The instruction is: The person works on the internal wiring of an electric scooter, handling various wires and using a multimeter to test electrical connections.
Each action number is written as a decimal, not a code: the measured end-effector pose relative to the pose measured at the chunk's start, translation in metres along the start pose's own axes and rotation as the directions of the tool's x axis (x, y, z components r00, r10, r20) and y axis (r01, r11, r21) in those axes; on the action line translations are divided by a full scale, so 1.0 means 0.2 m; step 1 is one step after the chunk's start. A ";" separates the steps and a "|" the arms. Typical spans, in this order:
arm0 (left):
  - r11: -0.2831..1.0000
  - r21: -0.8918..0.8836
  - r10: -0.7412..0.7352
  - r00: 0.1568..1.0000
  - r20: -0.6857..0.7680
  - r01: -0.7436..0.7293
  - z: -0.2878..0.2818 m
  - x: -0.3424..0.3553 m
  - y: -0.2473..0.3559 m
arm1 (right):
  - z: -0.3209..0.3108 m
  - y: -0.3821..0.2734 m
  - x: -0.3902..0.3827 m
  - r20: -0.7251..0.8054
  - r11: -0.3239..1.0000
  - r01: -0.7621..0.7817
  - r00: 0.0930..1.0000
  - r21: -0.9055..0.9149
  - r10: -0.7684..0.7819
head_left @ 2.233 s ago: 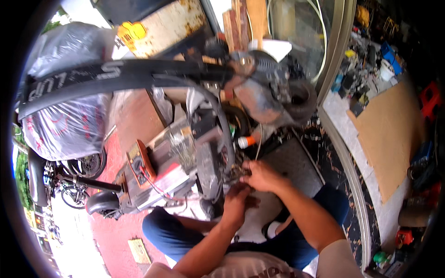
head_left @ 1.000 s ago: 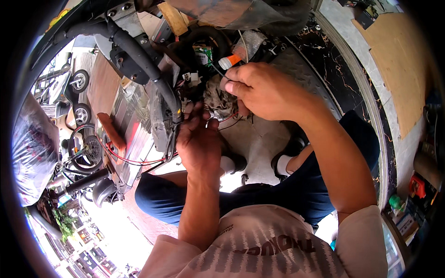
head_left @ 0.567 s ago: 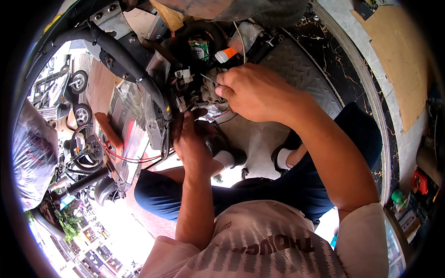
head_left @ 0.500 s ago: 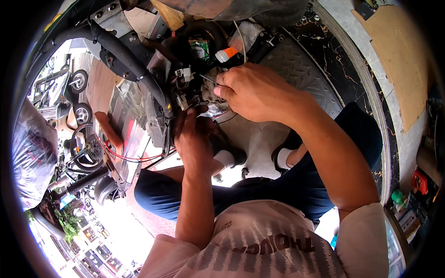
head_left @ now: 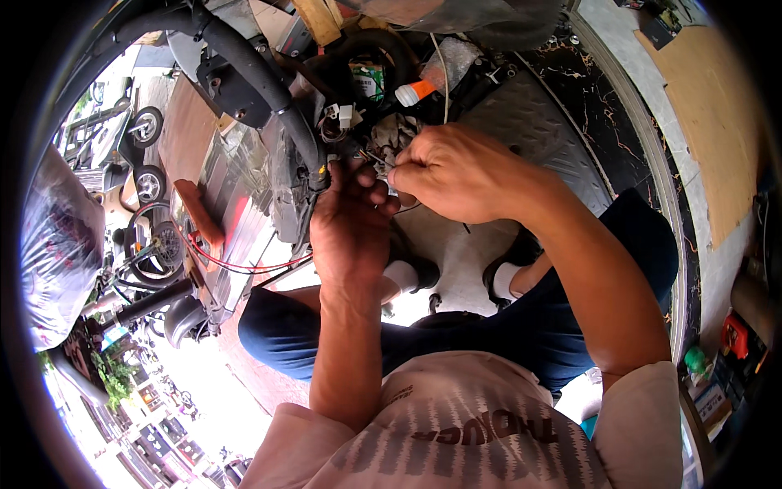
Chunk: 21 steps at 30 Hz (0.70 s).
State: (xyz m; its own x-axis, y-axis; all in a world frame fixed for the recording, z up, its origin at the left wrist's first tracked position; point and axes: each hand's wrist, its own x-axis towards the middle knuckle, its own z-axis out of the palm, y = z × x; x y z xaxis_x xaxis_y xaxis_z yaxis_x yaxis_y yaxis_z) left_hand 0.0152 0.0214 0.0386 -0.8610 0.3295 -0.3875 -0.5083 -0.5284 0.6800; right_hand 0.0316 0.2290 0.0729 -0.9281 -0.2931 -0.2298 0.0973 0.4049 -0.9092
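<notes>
My right hand pinches a thin metal rod-like tool between thumb and fingers, its tip pointing left toward my left fingertips. My left hand is turned palm up, its fingers curled beneath a cluster of wires; what they grip is hidden. Just beyond my left fingers, white plastic wire connectors hang on their leads. A crumpled grey-white cloth or glove lies behind the tool. All this sits beside the black frame tube of a scooter-like vehicle.
An orange-and-white bottle, a green-and-white packet and a bubble-wrapped item lie farther back. A textured footboard is at the right. Red cables run out on the left, near a reddish-brown block. Flattened cardboard lies far right.
My left hand has turned its palm upward, fingers curling in toward the tool tip. My right hand and the tool have lowered slightly toward it. The whole view has shifted a little.
</notes>
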 end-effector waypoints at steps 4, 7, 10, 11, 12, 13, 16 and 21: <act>0.999 -0.034 -0.004 1.000 0.000 0.004 -0.01 0.00 0.00 | 0.07 0.05 0.03 -0.040 0.993 0.073 0.997 0.097 -0.069; 1.000 -0.015 0.018 0.999 -0.040 -0.018 0.01 0.00 -0.01 | 0.06 0.04 0.03 -0.025 0.998 0.007 1.000 0.065 -0.005; 1.000 0.007 0.022 0.997 -0.070 -0.022 0.02 0.00 -0.01 | 0.06 0.06 0.05 -0.041 0.999 -0.020 0.999 0.045 0.021; 1.000 0.011 0.020 0.997 -0.073 -0.019 0.02 0.00 -0.01 | 0.07 0.06 0.05 -0.053 0.999 -0.020 0.998 0.048 0.022; 1.000 0.008 0.024 0.997 -0.068 -0.024 0.01 0.00 -0.01 | 0.06 0.05 0.05 -0.035 0.998 -0.037 0.999 0.055 0.039; 1.000 0.006 0.029 0.998 -0.063 -0.029 0.01 0.00 -0.01 | 0.05 0.03 0.05 -0.018 0.997 -0.054 0.998 0.061 0.055; 0.999 -0.001 0.035 0.998 -0.050 -0.035 0.02 0.00 -0.01 | 0.06 0.02 0.05 -0.017 0.997 -0.040 0.999 0.062 0.041; 0.999 -0.002 0.042 0.997 -0.058 -0.042 0.02 -0.01 -0.01 | 0.06 0.02 0.05 -0.021 0.997 -0.018 1.000 0.069 0.019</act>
State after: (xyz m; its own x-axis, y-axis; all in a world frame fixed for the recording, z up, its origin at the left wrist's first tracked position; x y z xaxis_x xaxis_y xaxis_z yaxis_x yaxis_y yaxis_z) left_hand 0.0174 0.0250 0.0398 -0.8812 0.2608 -0.3944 -0.4717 -0.5430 0.6948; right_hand 0.0276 0.2168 0.0626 -0.9335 -0.2666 -0.2398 0.1383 0.3493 -0.9268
